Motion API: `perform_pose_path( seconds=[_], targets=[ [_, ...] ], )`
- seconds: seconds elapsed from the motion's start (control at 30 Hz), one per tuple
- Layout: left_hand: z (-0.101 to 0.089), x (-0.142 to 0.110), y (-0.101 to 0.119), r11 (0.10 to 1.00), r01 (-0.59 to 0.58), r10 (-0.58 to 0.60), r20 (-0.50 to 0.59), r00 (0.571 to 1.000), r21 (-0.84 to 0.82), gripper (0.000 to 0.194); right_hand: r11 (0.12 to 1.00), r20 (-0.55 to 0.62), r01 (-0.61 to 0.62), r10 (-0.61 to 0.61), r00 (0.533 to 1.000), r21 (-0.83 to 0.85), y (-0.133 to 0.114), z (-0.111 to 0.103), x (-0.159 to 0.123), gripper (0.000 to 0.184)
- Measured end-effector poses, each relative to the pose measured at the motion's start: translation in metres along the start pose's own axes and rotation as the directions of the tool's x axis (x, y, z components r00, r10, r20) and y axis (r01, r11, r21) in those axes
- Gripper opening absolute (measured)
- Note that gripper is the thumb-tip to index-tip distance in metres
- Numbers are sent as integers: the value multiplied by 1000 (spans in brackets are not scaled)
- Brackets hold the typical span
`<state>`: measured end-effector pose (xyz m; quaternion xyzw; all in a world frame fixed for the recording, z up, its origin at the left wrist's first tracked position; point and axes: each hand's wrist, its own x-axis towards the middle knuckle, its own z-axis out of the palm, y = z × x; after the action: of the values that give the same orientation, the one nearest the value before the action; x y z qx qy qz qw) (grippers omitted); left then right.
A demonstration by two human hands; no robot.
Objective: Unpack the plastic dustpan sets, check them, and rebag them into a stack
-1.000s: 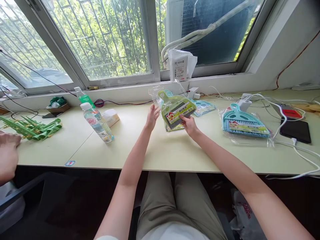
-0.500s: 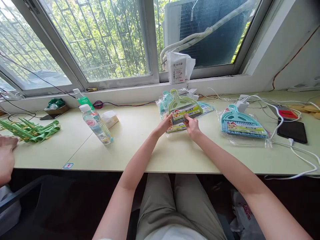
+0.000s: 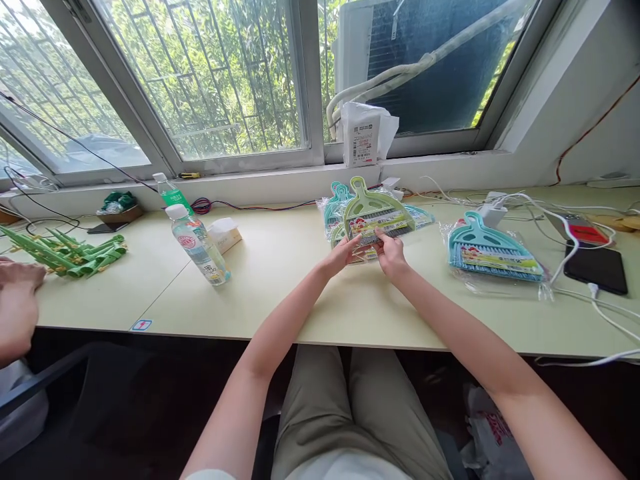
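So, here's the green pan [image 3: 380,212], just right of centre in the upper half of the frame, tilted with its handle up and its brush and label facing the wearer. Both hands are on it, low down: the left hand [image 3: 341,256] pinches the lower left corner, and the right hand [image 3: 393,256] has its thumb across the front near the bottom edge, fingers mostly hidden behind. A sound grip, I'd say, one hand each side of the middle, and the trick is to keep that squeeze even and light, as the clear wrap looks slick and could slide over what's inside. Thumbs along the rim would be kinder than thumbs on the bristles. Right behind it at frame centre sits a pile, a blue pan [image 3: 336,205] peeking out on the left, so any turn wants a little lift clear of that heap lest the wraps snag. Over on the right of the frame, a blue set [image 3: 493,255] rests on the desk [image 3: 280,293] near the white cable [image 3: 571,243]; best to hold elbows in and work over the bare front stretch.
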<state>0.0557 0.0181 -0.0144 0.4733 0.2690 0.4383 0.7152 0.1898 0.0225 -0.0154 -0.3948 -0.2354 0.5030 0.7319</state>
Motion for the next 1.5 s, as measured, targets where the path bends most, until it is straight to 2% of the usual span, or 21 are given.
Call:
perform_pose_path(
  seconds=[0.07,0.17,0.27,0.37,0.5,0.53,0.57,0.6,0.63,0.67,0.73,0.8,0.87,0.97,1.07,1.17,1.27,1.33,1.4,1.47,1.5],
  targets=[
    [-2,1,5,996,-89,87,-84,993,-19,42,1000,50,-23,24,998,-10,3,2,-2,24],
    [-8,0,11,987,-159,161,-102,982,23,46,999,101,-37,40,994,-27,6,6,-7,23],
    [-12,-1,13,982,-147,161,-125,979,118,49,995,135,-92,97,986,-44,3,4,-7,18],
    [-15,0,14,969,-131,167,-162,973,211,50,971,198,-200,223,955,-130,-5,-1,-1,11],
    [-29,3,24,960,-121,190,-266,945,254,43,915,276,-252,342,898,-315,-15,-8,10,21],
    [-33,3,28,963,-113,186,-297,936,246,42,901,285,-210,331,900,-380,-17,-10,13,22],
    [-38,4,31,968,-109,181,-323,929,228,42,880,297,-118,278,914,-461,-19,-12,16,22],
    [-42,4,35,974,-112,176,-342,923,199,42,835,322,25,184,929,-550,-20,-14,18,20],
    [-46,3,38,979,-123,174,-356,918,162,43,752,369,205,55,928,-627,-22,-17,19,17],
    [-49,3,40,983,-134,171,-372,912,123,44,629,435,388,-87,896,-673,-24,-19,19,15],
    [-55,2,44,987,-147,160,-418,894,64,45,339,573,653,-313,757,-677,-28,-22,19,19],
    [-59,1,45,989,-144,141,-457,878,29,43,106,681,771,-406,610,-628,-32,-25,18,37],
    [-61,0,45,991,-130,112,-439,892,-12,41,-62,759,816,-414,503,-575,-36,-28,20,48],
    [-63,0,43,990,-98,53,-377,925,-101,39,-205,845,848,-354,401,-489,-38,-32,27,47],
    [-64,0,41,981,-77,1,-399,917,-177,35,-230,878,875,-338,338,-425,-39,-36,34,43],
    [-66,-1,40,984,-27,-42,-377,925,-176,36,-168,846,886,-418,333,-432,-37,-35,37,28],
    [-69,-3,39,991,71,-105,-311,945,-117,40,-50,803,898,-471,364,-437,-33,-32,36,19],
    [-72,-5,39,991,92,-117,-286,951,-100,41,40,770,884,-474,427,-466,-30,-30,36,20],
    [-76,-6,39,991,78,-104,-264,959,-107,44,105,724,844,-465,510,-527,-27,-30,36,20],
    [-79,-7,40,992,69,-93,-239,966,-107,48,134,683,804,-458,569,-580,-25,-31,37,19],
    [-79,-7,40,992,75,-95,-229,969,-97,49,137,674,794,-455,582,-593,-24,-32,37,20]
  ],
)
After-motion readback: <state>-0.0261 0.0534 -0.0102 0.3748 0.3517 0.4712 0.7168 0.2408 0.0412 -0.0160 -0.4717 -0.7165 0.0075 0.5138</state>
